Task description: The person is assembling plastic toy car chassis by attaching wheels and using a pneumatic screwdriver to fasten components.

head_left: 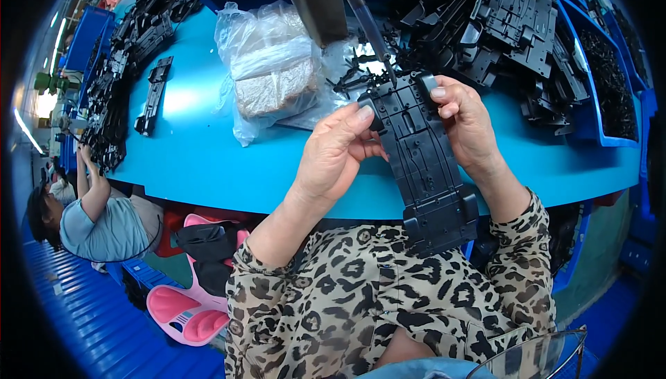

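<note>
Left hand [334,153]: fingers curled, thumb and fingertips pinching the upper left edge of a long black plastic chassis plate [423,164]. Right hand [466,123]: closed on the plate's upper right corner, thumb lying across the top edge, fingers wrapped behind (not visible). The plate is held between both hands above the near edge of the blue table [201,150], long axis running away from the person, slightly tilted; its lower, thicker end hangs over the leopard-print sleeves [361,289], off the table. Ribbed inner face of the plate is turned up toward the camera.

A suspended driver tool with a clear shaft [364,18] comes down from the top of the view; its tip sits at the plate's far end, between the two hands (contact with the plate cannot be confirmed).

Just left of the hands, on the table: a crumpled clear plastic bag [267,66] with a greyish packed block inside. Further left, a single black plastic strip [154,94] lies alone on the surface, and beyond it a row of piled black parts [128,53] runs along the far left edge. Right of the hands: a heap of black moulded frames [499,25], partly in a blue bin [596,115].

Lower left, below table level: another person in a light blue top [97,223], arm raised to the table edge; a pink stool [187,309] stands near.
</note>
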Tool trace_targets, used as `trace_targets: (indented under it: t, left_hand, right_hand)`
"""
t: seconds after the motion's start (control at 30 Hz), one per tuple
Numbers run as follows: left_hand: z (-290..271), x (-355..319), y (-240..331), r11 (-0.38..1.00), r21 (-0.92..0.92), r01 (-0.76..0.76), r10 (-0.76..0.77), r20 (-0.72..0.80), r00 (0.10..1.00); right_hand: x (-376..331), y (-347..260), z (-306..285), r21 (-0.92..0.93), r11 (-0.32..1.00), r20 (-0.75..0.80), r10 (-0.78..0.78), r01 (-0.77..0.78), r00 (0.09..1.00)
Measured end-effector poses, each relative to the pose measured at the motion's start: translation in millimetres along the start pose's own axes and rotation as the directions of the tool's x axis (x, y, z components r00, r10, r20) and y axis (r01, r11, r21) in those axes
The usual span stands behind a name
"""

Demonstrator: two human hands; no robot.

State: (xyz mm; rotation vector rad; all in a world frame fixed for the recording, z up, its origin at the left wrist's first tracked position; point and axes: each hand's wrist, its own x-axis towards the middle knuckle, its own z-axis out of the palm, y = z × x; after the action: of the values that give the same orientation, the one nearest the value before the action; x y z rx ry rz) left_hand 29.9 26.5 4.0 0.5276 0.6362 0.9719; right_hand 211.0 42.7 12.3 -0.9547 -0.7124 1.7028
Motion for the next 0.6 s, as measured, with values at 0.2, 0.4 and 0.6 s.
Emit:
trace_targets:
  t: [0.2, 0.4, 0.6]
  left_hand:
    - [-2, -3, -2, 1.0, 0.03, -0.005, 0.005, -0.017, 1.0]
    - [-6, -8, -3, 1.0, 0.02, -0.01, 0.01, -0.01, 1.0]
    - [-7, -12, -4, 0.999, 0.033, -0.024, 0.024, -0.027, 0.999]
  right_hand:
    - [-2, 2, 0, -0.023, 1.0, 0.029, 0.009, -0.008, 1.0]
    - [-1, 5, 1, -0.035, 0.999, 0.076, 0.038, -0.036, 0.996]
    - [-2, 7, 3, -0.027, 0.998, 0.084, 0.051, -0.049, 0.995]
